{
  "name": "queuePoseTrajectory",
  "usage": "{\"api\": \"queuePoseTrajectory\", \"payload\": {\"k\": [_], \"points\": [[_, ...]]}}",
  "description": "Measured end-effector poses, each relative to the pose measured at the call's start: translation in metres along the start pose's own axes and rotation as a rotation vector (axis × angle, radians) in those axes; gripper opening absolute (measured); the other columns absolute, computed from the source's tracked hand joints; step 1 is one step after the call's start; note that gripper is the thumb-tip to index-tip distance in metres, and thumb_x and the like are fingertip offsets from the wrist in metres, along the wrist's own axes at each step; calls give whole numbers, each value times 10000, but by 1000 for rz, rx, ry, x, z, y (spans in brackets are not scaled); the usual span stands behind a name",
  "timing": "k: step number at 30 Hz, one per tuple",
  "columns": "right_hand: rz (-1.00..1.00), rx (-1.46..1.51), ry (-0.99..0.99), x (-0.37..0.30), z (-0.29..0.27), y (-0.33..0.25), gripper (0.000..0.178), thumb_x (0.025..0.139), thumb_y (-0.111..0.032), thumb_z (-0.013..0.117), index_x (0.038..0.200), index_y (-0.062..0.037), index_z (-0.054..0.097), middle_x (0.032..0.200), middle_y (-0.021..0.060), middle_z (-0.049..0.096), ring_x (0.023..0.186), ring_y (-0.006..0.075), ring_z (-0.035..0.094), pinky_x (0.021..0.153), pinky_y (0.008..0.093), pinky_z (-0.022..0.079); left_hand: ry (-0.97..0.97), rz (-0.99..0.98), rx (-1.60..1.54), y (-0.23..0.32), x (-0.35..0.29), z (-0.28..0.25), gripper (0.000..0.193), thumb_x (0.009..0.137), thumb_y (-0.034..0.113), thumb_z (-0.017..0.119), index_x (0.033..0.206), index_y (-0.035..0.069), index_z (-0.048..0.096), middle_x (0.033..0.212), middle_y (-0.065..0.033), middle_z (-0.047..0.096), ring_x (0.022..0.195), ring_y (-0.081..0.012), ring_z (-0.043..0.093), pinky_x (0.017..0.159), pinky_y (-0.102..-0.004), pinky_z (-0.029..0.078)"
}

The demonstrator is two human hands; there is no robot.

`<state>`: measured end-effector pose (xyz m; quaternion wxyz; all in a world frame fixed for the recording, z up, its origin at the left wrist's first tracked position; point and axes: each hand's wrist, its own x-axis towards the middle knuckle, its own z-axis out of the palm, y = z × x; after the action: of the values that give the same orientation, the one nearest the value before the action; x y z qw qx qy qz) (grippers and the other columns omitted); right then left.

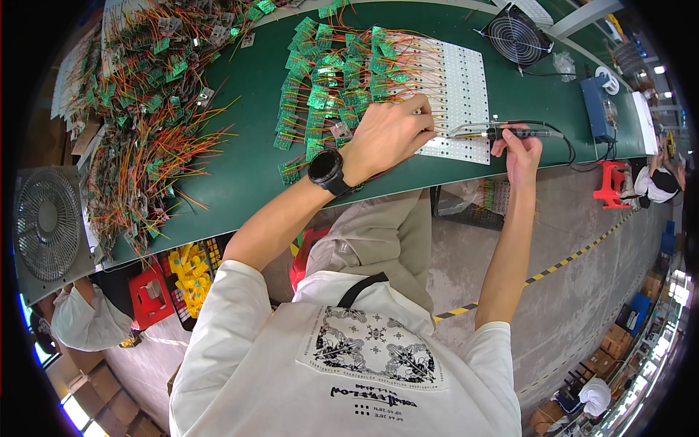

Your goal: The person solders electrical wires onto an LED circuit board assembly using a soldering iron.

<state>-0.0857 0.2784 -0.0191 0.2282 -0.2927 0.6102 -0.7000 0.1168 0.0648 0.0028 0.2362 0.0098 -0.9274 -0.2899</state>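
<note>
My right hand grips a soldering iron by its dark handle. Its thin metal tip points left, to just beside the fingertips of my left hand. Those fingers are pinched together low over a white perforated panel; what they hold is hidden. Rows of small green circuit boards lie left of the panel, partly behind my left hand. Their red and orange wires stretch across onto the panel.
A large heap of wired boards covers the green bench's left end, near a grey fan. A black fan, blue box-shaped unit and white spool stand right. Below are yellow parts and red stools.
</note>
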Motion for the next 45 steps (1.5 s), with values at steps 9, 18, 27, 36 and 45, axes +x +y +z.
{"api": "queuePoseTrajectory", "payload": {"k": [9,18,27,36,45], "points": [[-6,-15,4,0,0,1,174,865,-47,630,974,85,600,722,120,621,558,178,607,502,258,439,3,4,14,2,0,0,141,818,182,685,796,43,681,908,-31,600,665,-248,631,587,-374,481],[-2,-28,-2,-1,-1,1,192,871,-72,624,998,71,602,689,114,627,549,182,602,503,266,433,-6,12,13,1,0,1,142,823,181,680,800,41,680,915,-33,602,664,-259,629,588,-381,483],[-8,37,52,-1,-4,3,199,864,-69,634,998,75,606,692,120,630,542,190,605,494,267,428,-9,10,10,1,0,1,146,832,190,675,804,47,681,918,-30,603,675,-258,627,595,-378,483],[-1,118,168,2,9,1,195,856,-80,669,974,63,609,673,122,620,521,181,575,480,264,404,182,165,6,2,3,-13,163,782,183,709,828,29,682,998,-98,602,907,-279,603,729,-379,499],[-9,127,194,0,6,-1,193,874,-103,640,1003,38,618,668,90,615,524,154,564,496,247,398,285,-226,317,11,-91,-108,163,754,69,686,909,37,646,997,-113,633,958,-312,591,843,-395,472]]}}
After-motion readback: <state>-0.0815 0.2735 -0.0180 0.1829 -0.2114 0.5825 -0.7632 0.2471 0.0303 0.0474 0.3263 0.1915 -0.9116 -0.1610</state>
